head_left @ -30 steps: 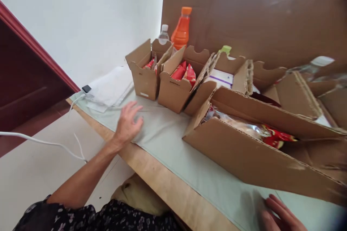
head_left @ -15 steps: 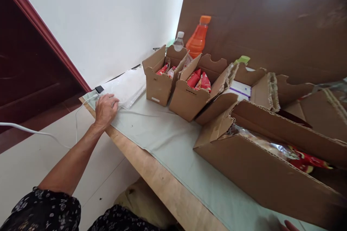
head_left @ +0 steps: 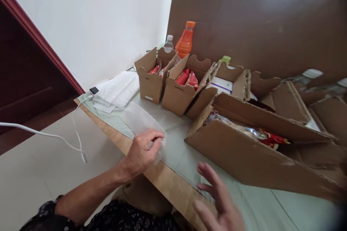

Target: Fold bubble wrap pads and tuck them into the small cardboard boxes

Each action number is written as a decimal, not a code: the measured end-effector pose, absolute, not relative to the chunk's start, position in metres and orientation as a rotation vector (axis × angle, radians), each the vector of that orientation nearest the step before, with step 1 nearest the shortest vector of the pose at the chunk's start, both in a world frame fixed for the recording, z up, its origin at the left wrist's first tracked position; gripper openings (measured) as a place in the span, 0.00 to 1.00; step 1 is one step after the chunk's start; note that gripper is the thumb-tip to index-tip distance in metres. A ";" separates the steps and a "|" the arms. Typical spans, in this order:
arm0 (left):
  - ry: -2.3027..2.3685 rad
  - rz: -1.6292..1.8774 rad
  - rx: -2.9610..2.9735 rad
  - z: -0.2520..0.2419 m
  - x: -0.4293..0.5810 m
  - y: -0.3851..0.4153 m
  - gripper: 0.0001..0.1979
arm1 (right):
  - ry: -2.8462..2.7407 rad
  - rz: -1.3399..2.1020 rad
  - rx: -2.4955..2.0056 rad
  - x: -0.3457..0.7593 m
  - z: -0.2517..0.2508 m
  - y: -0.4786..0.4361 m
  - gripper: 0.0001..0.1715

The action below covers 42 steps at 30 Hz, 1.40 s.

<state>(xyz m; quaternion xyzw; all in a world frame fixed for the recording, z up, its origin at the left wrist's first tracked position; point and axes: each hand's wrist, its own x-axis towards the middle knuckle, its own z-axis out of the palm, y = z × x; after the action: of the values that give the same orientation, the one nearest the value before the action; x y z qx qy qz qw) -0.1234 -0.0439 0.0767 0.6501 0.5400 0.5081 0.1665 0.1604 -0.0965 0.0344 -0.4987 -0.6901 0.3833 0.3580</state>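
My left hand [head_left: 143, 148] is closed on the end of a bubble wrap bag [head_left: 139, 117], a clear, flat sheet that trails back over the cloth. Further left, a stack of bubble wrap bags [head_left: 116, 90] lies at the table's corner. My right hand [head_left: 218, 202] is in the air over the table's front edge, fingers apart and somewhat blurred, with nothing in it. It is close to the long cardboard box [head_left: 260, 166], which has clear and red packets [head_left: 271, 139] inside.
Along the back stand cardboard boxes [head_left: 150, 86] with red packets, and one with white-and-purple packs [head_left: 222, 85]. Behind them are an orange bottle [head_left: 185, 41] and a clear bottle [head_left: 168, 44]. A white cable [head_left: 40, 131] hangs off the left side. A tall cardboard panel [head_left: 244, 18] closes the back.
My left hand has left the stack and come right and nearer, drawing one bubble wrap bag along. My right hand has risen into view from the bottom edge. The view has shifted slightly.
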 end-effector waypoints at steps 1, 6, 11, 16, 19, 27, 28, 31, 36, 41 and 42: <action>1.473 1.412 1.742 0.074 -0.104 -0.050 0.10 | -1.731 1.041 -1.225 0.139 0.036 -0.095 0.49; 1.195 1.247 1.540 0.071 -0.053 -0.077 0.11 | -1.316 1.298 -1.410 0.110 0.034 -0.087 0.43; 1.347 1.256 1.689 0.065 -0.075 -0.083 0.09 | -1.035 1.225 -1.439 0.156 0.039 -0.104 0.36; 1.211 0.626 1.110 0.053 -0.091 -0.108 0.15 | -0.752 1.209 -1.513 0.186 0.037 -0.159 0.33; 0.986 0.372 0.682 0.048 -0.079 -0.133 0.26 | -0.569 1.258 -1.490 0.186 0.026 -0.195 0.34; 0.846 0.456 0.198 0.040 -0.041 -0.147 0.33 | -0.577 1.372 -1.488 0.207 0.037 -0.256 0.29; 0.851 0.482 0.152 0.040 -0.039 -0.147 0.34 | -0.576 1.365 -1.479 0.214 0.042 -0.260 0.30; 0.881 0.555 0.061 0.041 -0.030 -0.145 0.31 | -0.565 1.365 -1.449 0.230 0.054 -0.270 0.29; 0.959 0.639 0.147 0.050 -0.002 -0.141 0.17 | -0.625 1.450 -1.459 0.240 0.053 -0.292 0.27; 0.926 0.562 0.429 0.067 0.040 -0.126 0.18 | -0.740 1.493 -1.456 0.238 0.027 -0.321 0.26; 0.892 0.545 0.521 0.071 0.052 -0.119 0.17 | -0.741 1.471 -1.459 0.236 0.020 -0.324 0.26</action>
<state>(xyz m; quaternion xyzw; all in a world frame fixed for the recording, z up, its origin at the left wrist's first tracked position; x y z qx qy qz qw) 0.0519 -0.1192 0.0706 0.2458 0.4212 0.2571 0.8343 0.2355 -0.3238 0.0198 -0.5910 -0.3000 0.5959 0.4534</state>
